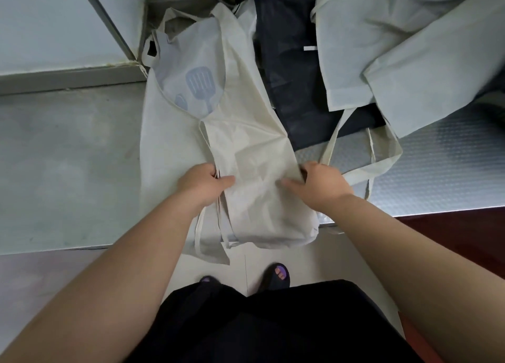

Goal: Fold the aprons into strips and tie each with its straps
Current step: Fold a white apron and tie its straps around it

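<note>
Two hands: the left hand and right hand each gripped one side edge of a cream apron at the near edge of a steel counter.
Far left: a printed apron with a spatula motif lay flat beneath the cream one, its neck loop toward the wall.
Left hand: thumb pressed on top of the cloth, fingers curled under the left edge, holding it firmly.
Cream apron: already narrowed to a strip, it ran lengthwise straight away from the person, its near end drooping over the counter lip with loose straps hanging beside it.
Right hand: thumb on top, fingers wrapped round the right edge; whether it also pinched the strap rising there could not be told.
Key relation: the strip lay between the two hands, equally near to each, with its long axis pointing forward, so any further fold would likely roll away from the body.
Right side: a strap loop trailed over the ribbed steel; a dark cloth and a heap of pale aprons waited farther back.
Containers: no bin or box showed; every apron lay loose on the counter.
Stage: folding looked well along, tying not yet begun.
</note>
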The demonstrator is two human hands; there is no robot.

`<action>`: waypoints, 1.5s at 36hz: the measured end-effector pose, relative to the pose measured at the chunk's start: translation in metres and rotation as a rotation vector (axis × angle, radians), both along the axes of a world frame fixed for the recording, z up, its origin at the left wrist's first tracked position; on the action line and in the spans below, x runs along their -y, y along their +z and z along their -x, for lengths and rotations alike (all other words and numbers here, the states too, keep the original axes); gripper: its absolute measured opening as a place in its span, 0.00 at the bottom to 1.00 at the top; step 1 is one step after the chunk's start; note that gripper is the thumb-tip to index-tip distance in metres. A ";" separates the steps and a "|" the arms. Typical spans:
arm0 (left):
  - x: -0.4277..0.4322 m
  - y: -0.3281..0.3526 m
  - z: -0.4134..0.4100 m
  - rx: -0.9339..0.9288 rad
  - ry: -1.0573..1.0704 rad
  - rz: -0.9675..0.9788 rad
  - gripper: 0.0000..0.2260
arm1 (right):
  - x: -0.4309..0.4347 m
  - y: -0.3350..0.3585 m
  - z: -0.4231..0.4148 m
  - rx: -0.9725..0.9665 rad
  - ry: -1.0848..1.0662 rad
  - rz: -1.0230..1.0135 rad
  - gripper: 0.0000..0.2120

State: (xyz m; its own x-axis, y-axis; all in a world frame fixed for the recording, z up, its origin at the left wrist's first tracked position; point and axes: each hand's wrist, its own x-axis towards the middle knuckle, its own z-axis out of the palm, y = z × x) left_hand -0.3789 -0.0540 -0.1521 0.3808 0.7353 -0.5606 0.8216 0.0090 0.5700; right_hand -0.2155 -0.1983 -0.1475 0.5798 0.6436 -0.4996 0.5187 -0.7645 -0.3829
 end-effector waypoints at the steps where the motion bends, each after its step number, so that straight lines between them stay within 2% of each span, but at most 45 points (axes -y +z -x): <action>1: 0.003 -0.001 0.000 0.023 0.021 0.002 0.16 | 0.003 0.000 0.001 -0.040 -0.024 -0.041 0.17; 3: 0.005 -0.003 0.000 0.037 0.082 -0.059 0.11 | 0.008 -0.001 0.003 -0.042 -0.035 -0.096 0.16; 8: 0.005 -0.007 0.010 -0.013 0.152 -0.281 0.11 | 0.025 -0.003 0.019 -0.015 -0.027 -0.127 0.13; 10: 0.006 -0.009 0.016 0.013 0.105 -0.341 0.15 | 0.031 -0.007 0.031 -0.032 -0.019 -0.125 0.12; 11: 0.008 -0.008 0.017 0.033 0.081 -0.359 0.21 | 0.032 -0.008 0.035 -0.048 -0.026 -0.132 0.12; 13: 0.018 -0.005 0.020 0.021 -0.013 -0.433 0.33 | 0.039 -0.009 0.049 -0.068 -0.094 -0.171 0.09; 15: 0.032 0.000 0.019 -0.082 -0.162 -0.592 0.36 | 0.042 -0.009 0.057 -0.056 -0.178 -0.238 0.11; 17: 0.048 -0.001 0.025 -0.102 -0.353 -0.699 0.31 | 0.049 -0.011 0.069 -0.046 -0.265 -0.279 0.11; 21: 0.069 -0.007 0.028 0.207 -0.683 -0.642 0.19 | 0.062 -0.019 0.083 -0.076 -0.527 -0.340 0.06; 23: 0.077 -0.007 0.022 0.281 -0.812 -0.624 0.17 | 0.069 -0.029 0.087 -0.064 -0.608 -0.261 0.09; 27: 0.080 -0.006 -0.005 0.111 -1.010 -0.621 0.21 | 0.077 -0.045 0.089 -0.138 -0.546 -0.182 0.16; 30: 0.082 -0.006 -0.022 0.050 -1.103 -0.618 0.26 | 0.079 -0.047 0.089 -0.194 -0.389 -0.199 0.09; 31: 0.082 -0.006 -0.026 0.048 -1.113 -0.611 0.25 | 0.079 -0.046 0.089 -0.187 -0.358 -0.209 0.04; 34: 0.087 -0.007 -0.037 0.083 -1.087 -0.562 0.15 | 0.082 -0.046 0.083 -0.146 -0.310 -0.222 0.14; 36: 0.087 -0.008 -0.044 0.112 -1.056 -0.536 0.07 | 0.085 -0.046 0.082 -0.137 -0.283 -0.248 0.16; 38: 0.085 -0.008 -0.047 0.093 -1.081 -0.597 0.04 | 0.090 -0.045 0.084 -0.129 -0.266 -0.287 0.18; 43: 0.079 0.003 -0.055 0.106 -1.023 -0.718 0.08 | 0.109 -0.051 0.088 -0.123 -0.281 -0.197 0.19; 45: 0.079 0.001 -0.055 0.130 -1.022 -0.687 0.12 | 0.115 -0.053 0.090 -0.180 -0.302 -0.120 0.19; 48: 0.082 -0.003 -0.050 0.197 -0.971 -0.606 0.13 | 0.113 -0.047 0.090 -0.284 -0.338 -0.064 0.12; 49: 0.082 -0.004 -0.047 0.213 -0.934 -0.596 0.14 | 0.111 -0.044 0.087 -0.286 -0.373 -0.072 0.21; 50: 0.081 -0.003 -0.042 0.216 -0.893 -0.601 0.17 | 0.107 -0.039 0.085 -0.257 -0.406 -0.091 0.29; 51: 0.079 -0.001 -0.037 0.205 -0.861 -0.613 0.18 | 0.103 -0.037 0.081 -0.184 -0.425 -0.119 0.30; 54: 0.063 0.005 -0.011 0.164 -0.704 -0.644 0.20 | 0.084 -0.019 0.075 0.009 -0.445 -0.215 0.18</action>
State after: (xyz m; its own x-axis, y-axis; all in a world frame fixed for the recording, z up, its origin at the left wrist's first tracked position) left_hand -0.3676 -0.1174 -0.1471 0.8892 0.4565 -0.0303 0.4291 -0.8092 0.4013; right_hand -0.2902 -0.2818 -0.1668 0.8255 0.4209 -0.3761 0.1642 -0.8165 -0.5535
